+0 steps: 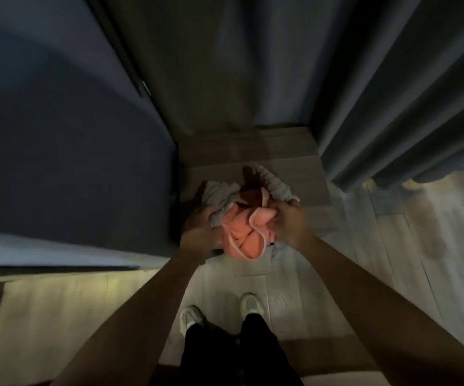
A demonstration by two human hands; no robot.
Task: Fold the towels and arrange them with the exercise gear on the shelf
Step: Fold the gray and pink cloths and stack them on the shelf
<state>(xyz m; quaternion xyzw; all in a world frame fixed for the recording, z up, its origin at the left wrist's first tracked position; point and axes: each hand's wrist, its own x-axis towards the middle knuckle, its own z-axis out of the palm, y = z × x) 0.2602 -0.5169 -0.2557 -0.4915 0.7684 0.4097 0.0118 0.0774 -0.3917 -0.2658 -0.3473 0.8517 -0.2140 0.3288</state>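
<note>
Dim light fills the head view, which looks steeply down at a pale wood-look floor [295, 288]. A dark blue panel [58, 162] takes up the left side and a grey curtain [406, 107] hangs in heavy folds on the right, its hem just above the boards.

Both bare arms reach forward from the bottom of the picture and meet at a crumpled bundle of cloth held in the air above the floor, in front of the person. The pink towel [244, 238] makes up the lower, nearer part of the bundle. It is salmon-coloured and soft-looking, with a paler border that loops round its bunched folds. The grey towel [219, 197] lies rumpled across the top and far side, and one strip of it arches over to the right.

The left hand [200, 229] grips the bundle's left side, with its fingers curled into the grey towel. The right hand [292, 221] grips the right side, its fingers closed on a fold of the pink towel where the grey strip ends. Both hands are blurred, so single fingers are hard to make out.

Below the bundle, two light shoes [190, 316] stand on the floor under dark trousers [225, 355].
</note>
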